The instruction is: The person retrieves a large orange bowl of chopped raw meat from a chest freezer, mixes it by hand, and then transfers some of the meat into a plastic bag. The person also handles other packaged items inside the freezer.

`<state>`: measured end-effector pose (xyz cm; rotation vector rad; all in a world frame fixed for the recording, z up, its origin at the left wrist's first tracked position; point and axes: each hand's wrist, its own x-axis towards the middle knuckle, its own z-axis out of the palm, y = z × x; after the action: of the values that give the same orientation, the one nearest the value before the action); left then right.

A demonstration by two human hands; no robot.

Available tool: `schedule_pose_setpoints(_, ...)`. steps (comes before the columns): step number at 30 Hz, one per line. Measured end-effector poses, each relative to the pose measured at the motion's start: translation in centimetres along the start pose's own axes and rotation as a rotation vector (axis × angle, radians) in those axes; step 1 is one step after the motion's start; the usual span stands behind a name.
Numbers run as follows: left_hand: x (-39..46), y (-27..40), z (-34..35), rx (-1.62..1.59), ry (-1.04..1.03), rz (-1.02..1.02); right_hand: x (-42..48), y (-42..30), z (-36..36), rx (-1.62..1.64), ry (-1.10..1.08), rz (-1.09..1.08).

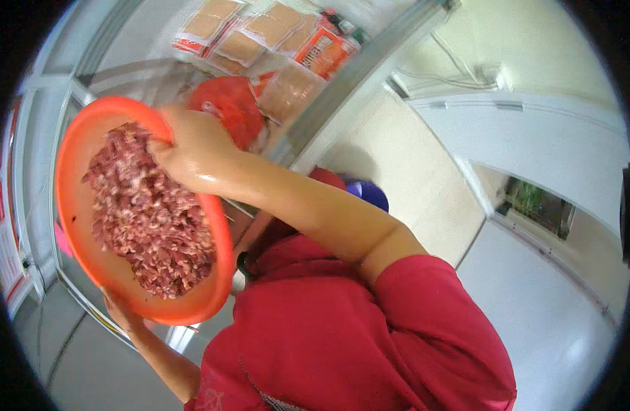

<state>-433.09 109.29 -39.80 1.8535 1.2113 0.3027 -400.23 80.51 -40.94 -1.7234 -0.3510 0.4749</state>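
An orange plastic basin (68,205) is held up before me, tilted so that its inside faces my view. Chopped raw meat (145,216), dark red with pale bits, is heaped inside it. My right hand (196,146) grips the upper right rim, with the thumb over the inner side; it is slightly blurred. My left hand (120,311) holds the basin at its lower left edge, its fingers partly hidden behind the wall. A small dark speck shows on the bare inner wall at the left. The basin's underside is out of sight.
Beyond the basin, flat plastic-wrapped packs (273,23) and a red plastic bag (230,108) lie in a compartment bounded by a metal-edged frame (345,92). A blue-purple object (370,194) is on the tiled floor (422,154). A white cabinet-like surface (536,308) stands at the right.
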Motion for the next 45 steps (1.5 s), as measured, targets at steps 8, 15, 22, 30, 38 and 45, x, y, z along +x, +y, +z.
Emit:
schedule_pose_setpoints(8,2.5,-1.7,-3.2,0.267,-0.076,0.189,-3.3,-1.8,-0.7,0.105,0.076,-0.021)
schedule_pose_setpoints(15,1.4,3.4,0.6,-0.065,-0.029,-0.04,-5.2,1.6,-1.0,0.099,0.176,-0.132)
schedule_pose_setpoints(22,0.9,2.8,0.3,-0.142,0.159,-0.131,-2.2,2.7,-2.0,0.129,-0.156,-0.041)
schedule_pose_setpoints(30,1.0,1.8,-0.2,-0.027,0.189,-0.24,2.7,2.9,-3.8,0.122,-0.467,-0.111)
schedule_pose_setpoints(38,-1.0,17.6,10.2,0.435,0.547,-0.074,17.0,10.4,-12.0,-0.37,-0.676,-0.175)
schedule_pose_setpoints(45,-5.9,31.4,32.9,0.706,0.105,0.355,31.4,21.4,-10.2,-0.878,-0.982,-0.017)
